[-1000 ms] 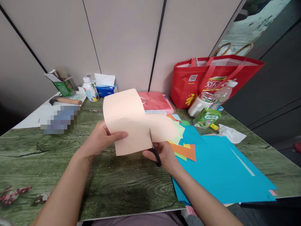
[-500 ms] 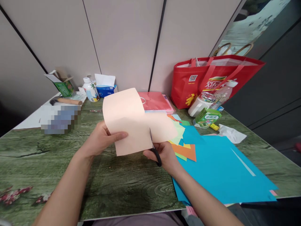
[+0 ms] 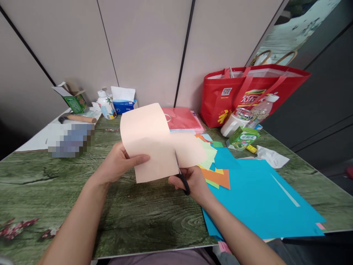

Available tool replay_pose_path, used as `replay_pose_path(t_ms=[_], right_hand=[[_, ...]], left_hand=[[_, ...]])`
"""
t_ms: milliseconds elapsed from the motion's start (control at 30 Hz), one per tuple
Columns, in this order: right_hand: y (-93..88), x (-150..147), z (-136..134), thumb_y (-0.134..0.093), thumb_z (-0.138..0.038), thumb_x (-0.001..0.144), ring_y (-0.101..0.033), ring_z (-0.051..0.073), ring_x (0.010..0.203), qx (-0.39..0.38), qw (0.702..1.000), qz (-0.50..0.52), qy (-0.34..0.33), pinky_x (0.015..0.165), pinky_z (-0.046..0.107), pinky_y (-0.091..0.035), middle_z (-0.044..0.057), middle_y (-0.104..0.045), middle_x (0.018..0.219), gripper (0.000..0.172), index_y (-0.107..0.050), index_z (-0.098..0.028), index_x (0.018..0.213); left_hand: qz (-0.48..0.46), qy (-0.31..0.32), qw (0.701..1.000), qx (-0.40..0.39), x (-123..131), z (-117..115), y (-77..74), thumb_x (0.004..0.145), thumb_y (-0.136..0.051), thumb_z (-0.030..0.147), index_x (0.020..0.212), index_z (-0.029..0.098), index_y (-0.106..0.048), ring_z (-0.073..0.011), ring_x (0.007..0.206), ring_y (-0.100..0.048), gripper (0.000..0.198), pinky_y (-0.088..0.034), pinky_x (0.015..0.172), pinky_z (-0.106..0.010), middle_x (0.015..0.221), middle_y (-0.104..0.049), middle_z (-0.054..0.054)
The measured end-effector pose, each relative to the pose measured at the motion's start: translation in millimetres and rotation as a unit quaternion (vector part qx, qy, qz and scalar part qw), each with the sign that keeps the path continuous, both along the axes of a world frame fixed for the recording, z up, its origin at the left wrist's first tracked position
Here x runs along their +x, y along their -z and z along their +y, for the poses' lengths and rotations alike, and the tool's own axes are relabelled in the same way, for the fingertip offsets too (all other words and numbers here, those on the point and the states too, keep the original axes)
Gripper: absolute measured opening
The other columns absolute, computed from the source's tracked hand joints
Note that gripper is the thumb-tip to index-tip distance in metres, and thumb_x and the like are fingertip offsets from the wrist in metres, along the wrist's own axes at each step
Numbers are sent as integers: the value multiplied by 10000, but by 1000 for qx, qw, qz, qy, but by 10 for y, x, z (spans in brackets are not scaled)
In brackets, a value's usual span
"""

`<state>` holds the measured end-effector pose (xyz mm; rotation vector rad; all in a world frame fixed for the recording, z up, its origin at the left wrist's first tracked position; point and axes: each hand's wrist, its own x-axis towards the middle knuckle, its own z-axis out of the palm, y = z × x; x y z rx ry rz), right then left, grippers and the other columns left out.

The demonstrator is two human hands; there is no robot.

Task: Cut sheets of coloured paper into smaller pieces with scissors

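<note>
A sheet of pale peach paper [image 3: 150,147] is held up above the table, its far part curling upward. My left hand [image 3: 121,162] is closed on its left side, thumb on top and the other fingers hidden beneath. In my right hand [image 3: 191,182] is a pair of scissors [image 3: 183,182] with black handles. The blades sit in a cut that runs in from the paper's near edge. To the right of the cut, the freed part of the sheet bends away over my right hand.
Large blue paper [image 3: 261,198] lies at right, with orange scraps [image 3: 220,178] and pale green scraps [image 3: 208,158] by it. Behind stand a red bag [image 3: 220,95], a green carton [image 3: 242,138] and a tissue box [image 3: 124,106]. A hammer [image 3: 79,118] rests at left.
Almost nothing differs. The scissors and the paper keep nearly the same place, with only a very slight shift at the blades.
</note>
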<state>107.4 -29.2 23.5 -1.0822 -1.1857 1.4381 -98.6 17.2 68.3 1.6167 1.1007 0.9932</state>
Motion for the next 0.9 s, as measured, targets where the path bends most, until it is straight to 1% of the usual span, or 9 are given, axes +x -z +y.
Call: replay_pose_path(t_ms=[100,200,367,500,667,733,800,833,900], right_hand=[[-15,1,-1,-740,-317,499,-421,76,404,-13,1000,-9,5,373,200,-350,-23,-537,462,243,-571,-150,545],[-42,-2,-2,-738,-298,490,-416,72,384,-23,999,-25,10,362,196,-363,-27,-527,429,225,-574,-144,509],[-76,-8,-10,-730,-271,495,-430,72,373,-24,999,-37,17,357,197,-385,-8,-559,438,187,-603,-133,500],[-69,-13,-17,-729,-300,513,-431,74,366,-10,998,-52,21,354,199,-394,0,-571,443,210,-598,-136,494],[2,-12,-5,-744,-351,526,-439,81,375,15,999,-46,15,364,208,-394,9,-581,457,270,-581,-137,524],[40,-7,5,-763,-365,517,-502,110,442,37,999,-21,3,420,224,-436,23,-626,535,294,-606,-138,619],[70,-2,14,-779,-376,510,-585,161,574,59,998,8,-8,513,256,-488,52,-679,679,366,-622,-144,745],[79,1,17,-784,-379,511,-612,188,652,68,997,21,-14,566,276,-507,67,-691,753,401,-621,-147,794],[82,5,21,-788,-381,517,-632,227,769,74,996,39,-28,656,313,-523,84,-696,843,423,-616,-157,832]], left_hand=[[4,-4,1000,1,-2,6,9,628,-714,317,956,187,-638,-233,844,-656,362,-564,663,-321,991,-696,-66],[-3,-3,1000,-3,-2,8,14,628,-716,307,956,193,-639,-228,843,-657,356,-563,660,-309,993,-696,-64],[-6,-1,1000,0,-3,6,10,632,-715,298,960,197,-641,-226,851,-656,351,-563,664,-305,994,-696,-61],[2,-5,1000,2,-5,10,15,625,-715,323,977,188,-639,-246,865,-652,385,-563,672,-333,1012,-689,-76],[-4,-6,1000,-5,-7,15,35,619,-719,326,991,187,-634,-247,871,-650,406,-561,682,-336,1022,-685,-81],[-6,-1,1000,-5,-9,19,42,620,-720,315,975,194,-638,-240,864,-652,384,-560,681,-327,1009,-690,-72],[-4,4,1000,-5,-12,24,45,620,-721,303,959,199,-641,-233,853,-654,364,-560,677,-320,994,-695,-62],[-4,5,1000,-5,-13,26,45,620,-722,299,956,201,-641,-230,848,-655,359,-560,675,-319,989,-697,-59],[-3,5,1000,-6,-13,30,41,619,-722,291,952,205,-642,-226,844,-656,353,-559,676,-318,985,-698,-52]])
